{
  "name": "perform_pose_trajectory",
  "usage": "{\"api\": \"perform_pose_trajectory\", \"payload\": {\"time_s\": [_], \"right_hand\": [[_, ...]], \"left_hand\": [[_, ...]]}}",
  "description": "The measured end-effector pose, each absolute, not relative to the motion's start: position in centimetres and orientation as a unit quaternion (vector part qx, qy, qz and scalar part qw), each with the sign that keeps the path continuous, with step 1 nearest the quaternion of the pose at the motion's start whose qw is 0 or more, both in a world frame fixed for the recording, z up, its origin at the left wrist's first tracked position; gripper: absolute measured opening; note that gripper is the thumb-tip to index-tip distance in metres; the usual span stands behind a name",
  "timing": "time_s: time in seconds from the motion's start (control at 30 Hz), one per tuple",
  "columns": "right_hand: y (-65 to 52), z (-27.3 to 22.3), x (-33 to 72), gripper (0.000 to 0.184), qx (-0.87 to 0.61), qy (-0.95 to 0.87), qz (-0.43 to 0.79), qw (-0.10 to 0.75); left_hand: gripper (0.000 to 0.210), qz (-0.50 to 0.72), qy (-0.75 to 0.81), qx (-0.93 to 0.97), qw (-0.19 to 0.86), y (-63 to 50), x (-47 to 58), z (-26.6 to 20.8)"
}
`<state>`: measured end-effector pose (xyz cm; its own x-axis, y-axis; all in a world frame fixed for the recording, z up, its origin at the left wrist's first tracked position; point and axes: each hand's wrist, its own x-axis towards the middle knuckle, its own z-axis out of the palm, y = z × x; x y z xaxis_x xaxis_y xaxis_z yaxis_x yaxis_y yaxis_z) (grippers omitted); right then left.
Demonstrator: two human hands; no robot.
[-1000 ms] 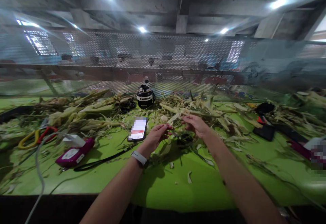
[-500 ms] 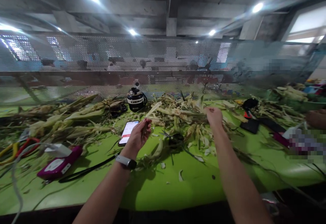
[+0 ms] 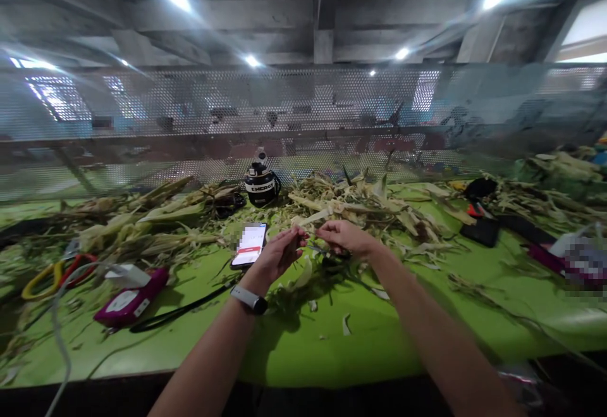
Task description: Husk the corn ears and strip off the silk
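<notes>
My left hand (image 3: 281,254), with a grey-banded watch on the wrist, is closed in a pinch, palm turned inward. A pale strip of corn husk (image 3: 315,217) sticks up from its fingertips. Close by on the right, my right hand (image 3: 349,238) pinches with thumb and forefinger; what lies between them is too small to make out. Behind both hands spreads a heap of dry corn husks (image 3: 370,205). Below them a dark bundle of thin strips (image 3: 332,265) rests on the green table (image 3: 303,354). A lit phone (image 3: 250,245) lies left of my left hand.
A black bottle (image 3: 261,186) stands at the back, before a perforated metal screen (image 3: 303,107). More husks (image 3: 161,214) lie on the left, near yellow and red-handled scissors (image 3: 54,278). A purple device (image 3: 133,300) with a cable and strap sits front left. A black pouch (image 3: 480,230) lies right.
My right hand has come from the husk heap leftward and down to meet my left hand. My left hand has shifted slightly right, still holding the husk strip. The view has turned slightly left.
</notes>
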<state>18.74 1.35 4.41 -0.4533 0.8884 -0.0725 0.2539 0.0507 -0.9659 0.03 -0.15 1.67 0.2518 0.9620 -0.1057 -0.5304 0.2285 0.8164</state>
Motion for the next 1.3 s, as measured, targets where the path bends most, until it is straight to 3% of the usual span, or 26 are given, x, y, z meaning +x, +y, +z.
{"api": "perform_pose_trajectory", "payload": {"time_s": [0.13,0.33,0.43,0.6,0.7,0.9,1.13,1.3], "right_hand": [[2.0,4.7,20.4,0.043,-0.424,-0.7,0.481,0.314],[1.5,5.8,21.4,0.042,-0.422,-0.777,0.403,0.236],[1.4,6.1,21.7,0.04,-0.427,-0.781,0.379,0.253],[1.3,6.1,21.4,0.042,-0.402,-0.743,0.449,0.291],[1.1,6.1,21.6,0.04,-0.41,-0.725,0.494,0.252],[1.2,6.6,23.5,0.039,-0.378,-0.796,0.448,0.149],[1.4,7.3,23.9,0.03,-0.388,-0.786,0.396,0.273],[1.3,7.3,23.9,0.029,-0.372,-0.782,0.405,0.294]], "left_hand": [[0.009,0.506,0.325,0.349,0.718,-0.2,-0.1,1.5],[0.021,0.484,0.342,0.385,0.708,0.0,-0.1,1.0],[0.028,0.474,0.353,0.406,0.697,0.1,-0.1,0.8],[0.026,0.466,0.352,0.415,0.697,0.2,0.0,0.6],[0.022,0.464,0.353,0.42,0.695,0.0,0.0,0.8],[0.022,0.439,0.356,0.456,0.687,-0.1,-0.3,1.0],[0.024,0.372,0.357,0.561,0.647,-0.5,-0.1,1.3],[0.028,0.257,0.305,0.638,0.659,-2.1,-0.8,2.6]]}}
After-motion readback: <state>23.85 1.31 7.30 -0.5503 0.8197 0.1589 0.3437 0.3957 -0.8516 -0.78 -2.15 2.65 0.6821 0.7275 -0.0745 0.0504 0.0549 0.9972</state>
